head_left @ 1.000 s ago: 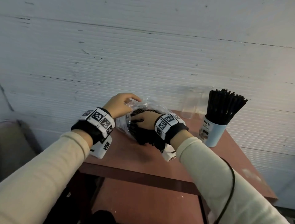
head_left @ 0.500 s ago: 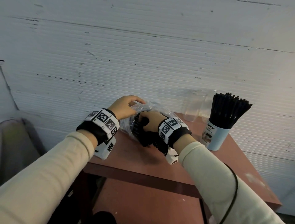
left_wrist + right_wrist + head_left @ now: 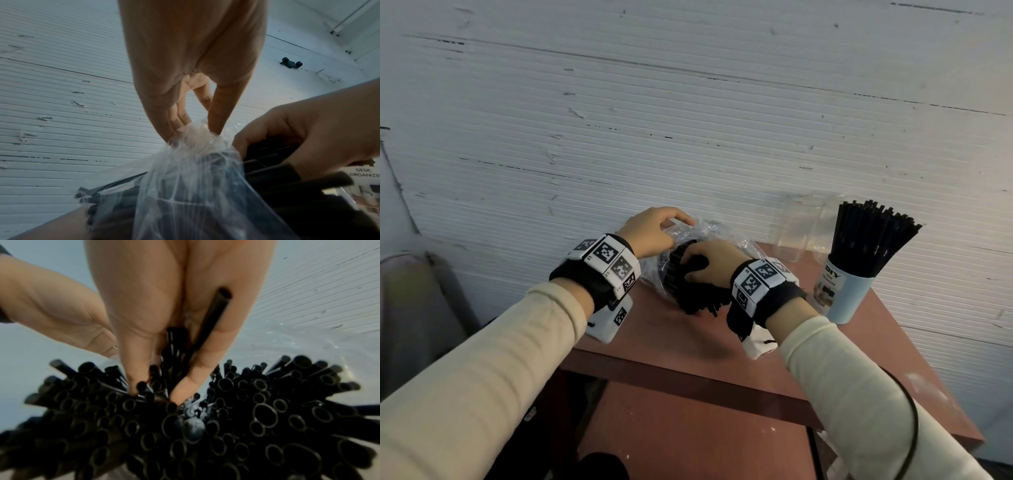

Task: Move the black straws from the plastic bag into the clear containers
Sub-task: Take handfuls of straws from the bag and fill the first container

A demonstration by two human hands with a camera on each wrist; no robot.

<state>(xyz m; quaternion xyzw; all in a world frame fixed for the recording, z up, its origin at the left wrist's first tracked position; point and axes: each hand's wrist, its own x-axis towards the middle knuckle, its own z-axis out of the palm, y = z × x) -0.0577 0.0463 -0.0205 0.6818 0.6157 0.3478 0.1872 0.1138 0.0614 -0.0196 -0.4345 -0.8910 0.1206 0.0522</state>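
A clear plastic bag (image 3: 717, 236) (image 3: 191, 186) full of black straws (image 3: 688, 291) (image 3: 205, 426) lies on the reddish-brown table (image 3: 688, 346) against the wall. My left hand (image 3: 650, 236) (image 3: 195, 126) pinches the bag's bunched top edge. My right hand (image 3: 709, 265) (image 3: 162, 386) reaches into the bag's open mouth, and its fingers and thumb curl round a small bunch of straws. Two clear containers (image 3: 796, 226) stand by the wall at the right. A third container with a pale blue label (image 3: 849, 291) holds a bundle of upright straws (image 3: 866, 240).
The white ribbed wall (image 3: 688, 120) rises right behind the table. A lower shelf (image 3: 688, 431) sits under the tabletop. A grey object (image 3: 417, 308) stands to the left of the table. A black cable (image 3: 907, 421) runs along my right sleeve.
My right hand has dug deeper among the straw ends and closed on a bunch. The left hand keeps its pinch on the bag's top. The view has shifted slightly.
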